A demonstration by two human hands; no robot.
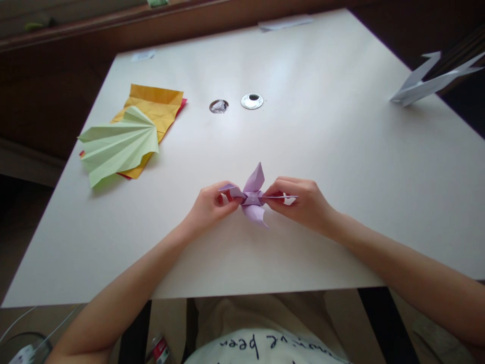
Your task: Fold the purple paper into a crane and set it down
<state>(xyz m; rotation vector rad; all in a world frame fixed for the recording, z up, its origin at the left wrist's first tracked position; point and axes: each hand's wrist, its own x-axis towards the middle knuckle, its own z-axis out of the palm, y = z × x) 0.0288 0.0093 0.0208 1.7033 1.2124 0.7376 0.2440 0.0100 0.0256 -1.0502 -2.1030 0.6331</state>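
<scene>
A purple origami crane (253,197) is between my two hands, near the front of the white table. One wing points toward the far side of the table and the other toward me. My left hand (215,200) pinches the crane's left end with thumb and fingers. On the opposite side, my right hand (297,198) grips the thin folded point that sticks out to the right. Which end is the head and which the tail, I cannot tell.
A pleated pale green paper (123,144) lies over yellow paper (166,103) and red paper at the left. Far right stands a white folded-paper crane (428,83). Two round holes, one with a metal ring (252,101), sit mid-table. White papers (286,23) lie along the back edge.
</scene>
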